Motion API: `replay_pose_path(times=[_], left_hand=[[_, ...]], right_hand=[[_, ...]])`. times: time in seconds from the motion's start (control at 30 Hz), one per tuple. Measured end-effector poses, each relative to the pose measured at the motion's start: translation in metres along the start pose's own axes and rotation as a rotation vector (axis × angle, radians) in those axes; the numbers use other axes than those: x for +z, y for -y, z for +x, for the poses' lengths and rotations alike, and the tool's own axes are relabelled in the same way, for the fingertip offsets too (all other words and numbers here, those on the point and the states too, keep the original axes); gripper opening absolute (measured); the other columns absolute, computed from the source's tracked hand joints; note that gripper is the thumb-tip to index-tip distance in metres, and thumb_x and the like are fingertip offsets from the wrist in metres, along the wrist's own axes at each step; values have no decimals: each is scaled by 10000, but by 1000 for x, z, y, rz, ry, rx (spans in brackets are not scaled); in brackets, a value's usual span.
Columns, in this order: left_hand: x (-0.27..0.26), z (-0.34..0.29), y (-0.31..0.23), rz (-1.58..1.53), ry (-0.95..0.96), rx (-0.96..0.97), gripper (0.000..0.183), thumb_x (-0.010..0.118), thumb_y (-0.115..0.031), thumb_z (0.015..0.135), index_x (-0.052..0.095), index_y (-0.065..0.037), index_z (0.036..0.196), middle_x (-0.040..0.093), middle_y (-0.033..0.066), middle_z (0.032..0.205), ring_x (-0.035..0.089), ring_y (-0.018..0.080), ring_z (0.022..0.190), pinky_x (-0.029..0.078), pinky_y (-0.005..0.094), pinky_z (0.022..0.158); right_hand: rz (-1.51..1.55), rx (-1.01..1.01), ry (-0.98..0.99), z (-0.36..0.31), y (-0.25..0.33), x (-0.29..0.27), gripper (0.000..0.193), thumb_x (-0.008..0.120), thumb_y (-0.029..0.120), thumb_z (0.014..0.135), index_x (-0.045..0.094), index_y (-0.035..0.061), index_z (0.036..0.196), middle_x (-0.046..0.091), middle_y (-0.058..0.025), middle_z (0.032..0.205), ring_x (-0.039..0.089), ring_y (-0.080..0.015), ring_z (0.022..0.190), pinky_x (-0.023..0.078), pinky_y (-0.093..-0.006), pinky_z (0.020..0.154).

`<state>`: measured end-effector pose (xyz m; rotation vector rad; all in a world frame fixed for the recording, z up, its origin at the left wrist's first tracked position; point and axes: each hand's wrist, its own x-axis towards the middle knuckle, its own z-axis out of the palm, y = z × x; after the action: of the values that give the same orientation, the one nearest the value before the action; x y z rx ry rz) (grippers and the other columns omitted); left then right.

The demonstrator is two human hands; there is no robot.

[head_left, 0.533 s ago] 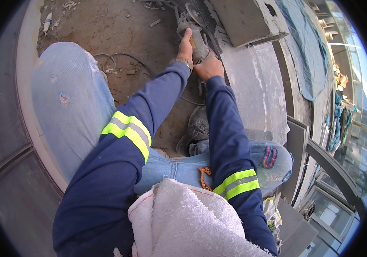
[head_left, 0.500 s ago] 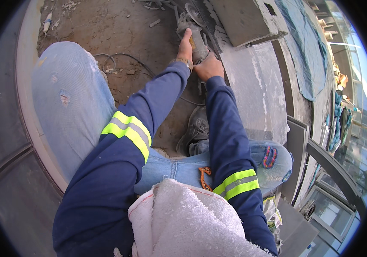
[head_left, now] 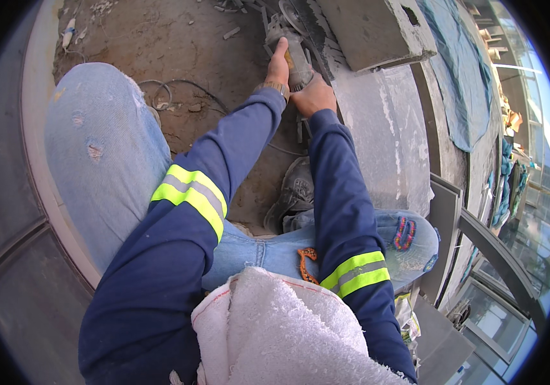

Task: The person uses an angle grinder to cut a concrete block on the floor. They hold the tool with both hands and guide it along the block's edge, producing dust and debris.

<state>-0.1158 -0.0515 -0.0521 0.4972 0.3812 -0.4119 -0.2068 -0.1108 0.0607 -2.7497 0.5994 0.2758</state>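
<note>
Looking down, I see a white towel (head_left: 275,333) nearest, then blue jeans (head_left: 104,160) and a dusty shoe (head_left: 294,196) on the dirt floor (head_left: 178,45). Farther out, my right hand (head_left: 313,96) wraps the angle grinder (head_left: 294,48), left hand (head_left: 279,64) curled along its side, at the grey slab (head_left: 368,29).

Grinder (head_left: 293,45) lies left of slab (head_left: 371,32).
</note>
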Motion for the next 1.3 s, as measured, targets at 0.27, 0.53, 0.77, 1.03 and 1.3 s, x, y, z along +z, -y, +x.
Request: replay_pose_path(times=[0.27, 0.53, 0.77, 1.03, 1.3], left_hand=[[5, -9, -2, 8, -34, 3, 611, 594, -564, 941, 605, -18, 1215, 674, 106, 1057, 657, 242, 893, 539, 372, 835], [11, -39, 0, 13, 37, -54, 607, 538, -602, 949, 591, -18, 1107, 671, 162, 864, 666, 321, 633, 578, 456, 584], [12, -39, 1, 28, 24, -48, 658, 545, -643, 925, 586, -18, 1125, 671, 184, 866, 672, 343, 670, 580, 475, 619], [16, -28, -3, 12, 20, -40, 613, 574, -579, 944, 597, -22, 1200, 674, 135, 1009, 673, 276, 813, 570, 417, 740], [1, 0, 5, 20, -1, -8, 633, 585, -565, 945, 593, -14, 1257, 665, 105, 1095, 656, 229, 917, 541, 363, 850]], right_hand=[[-1, -20, -9, -1, -3, 3, 909, 794, 544, 670, 504, 82, 1398, 672, -222, 1210, 655, -357, 1136, 515, -432, 985], [-12, 58, 31, -23, -5, -6, 913, 793, 547, 677, 499, 73, 1401, 678, -228, 1188, 661, -377, 1112, 523, -440, 969], [-16, 14, 2, -23, -5, -6, 891, 792, 546, 682, 511, 64, 1377, 684, -229, 1172, 667, -382, 1094, 527, -448, 959], [-2, 0, -24, -9, -7, -3, 906, 794, 543, 678, 504, 55, 1384, 682, -223, 1182, 667, -371, 1100, 525, -440, 966], [5, -26, -27, -4, -6, 1, 949, 794, 550, 671, 462, 130, 1454, 675, -208, 1209, 655, -356, 1132, 516, -430, 983]])
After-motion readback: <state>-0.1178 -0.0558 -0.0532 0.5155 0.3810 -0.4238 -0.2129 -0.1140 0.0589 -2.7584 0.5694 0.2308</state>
